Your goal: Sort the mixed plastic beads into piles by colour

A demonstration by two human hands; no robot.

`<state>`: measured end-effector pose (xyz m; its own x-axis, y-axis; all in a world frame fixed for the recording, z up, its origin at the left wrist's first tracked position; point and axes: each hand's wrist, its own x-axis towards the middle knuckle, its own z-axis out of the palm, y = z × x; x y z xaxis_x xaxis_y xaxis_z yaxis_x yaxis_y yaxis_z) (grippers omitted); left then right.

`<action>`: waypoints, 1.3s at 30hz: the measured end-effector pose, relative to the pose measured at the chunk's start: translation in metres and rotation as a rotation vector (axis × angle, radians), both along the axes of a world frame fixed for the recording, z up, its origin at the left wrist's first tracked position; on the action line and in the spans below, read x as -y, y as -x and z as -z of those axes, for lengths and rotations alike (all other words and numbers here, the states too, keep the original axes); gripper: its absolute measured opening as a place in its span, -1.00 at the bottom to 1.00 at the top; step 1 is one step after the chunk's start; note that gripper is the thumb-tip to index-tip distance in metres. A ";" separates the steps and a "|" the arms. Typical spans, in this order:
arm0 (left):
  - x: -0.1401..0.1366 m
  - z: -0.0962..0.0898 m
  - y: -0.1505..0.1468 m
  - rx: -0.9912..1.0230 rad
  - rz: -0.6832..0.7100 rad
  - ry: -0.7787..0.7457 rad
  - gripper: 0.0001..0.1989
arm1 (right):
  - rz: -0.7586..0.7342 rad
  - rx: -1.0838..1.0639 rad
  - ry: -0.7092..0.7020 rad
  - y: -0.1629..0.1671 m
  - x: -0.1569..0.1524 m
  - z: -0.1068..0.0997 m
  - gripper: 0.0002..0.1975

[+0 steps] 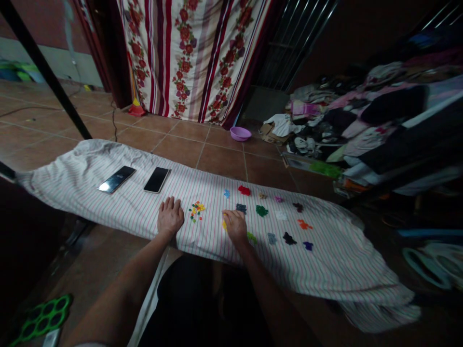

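Note:
My left hand (170, 215) rests flat on the striped cloth (202, 241), fingers stretched out, just left of a mixed scatter of small yellow, orange and green pieces (197, 209). Fingers bent together, my right hand (236, 225) is over a small yellow pile (224, 225), which it partly covers. What lies between its fingertips is too small to make out. Around that hand, small pieces are grouped by colour: blue (226, 193), red (244, 191), dark grey (241, 208), dark green (262, 210) and lime green (251, 237), the last partly behind my wrist.
Further right are white (281, 215), orange (305, 224), black (289, 238) and purple (307, 246) piles. Two phones, one shiny (117, 179) and one dark-screened (157, 180), lie at the left. A purple basin (240, 134) stands on the tiled floor beyond.

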<state>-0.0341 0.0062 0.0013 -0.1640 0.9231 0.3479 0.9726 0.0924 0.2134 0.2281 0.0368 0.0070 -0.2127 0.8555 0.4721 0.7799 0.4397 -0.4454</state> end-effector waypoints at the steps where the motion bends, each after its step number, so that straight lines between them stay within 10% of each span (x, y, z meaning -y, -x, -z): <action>1: 0.000 0.000 0.000 0.002 0.002 -0.004 -0.54 | 0.010 -0.006 -0.002 -0.006 0.000 0.002 -0.71; 39: 0.001 0.001 -0.001 -0.026 0.006 -0.042 -0.55 | 0.182 -0.435 0.232 -0.024 0.018 0.025 -0.69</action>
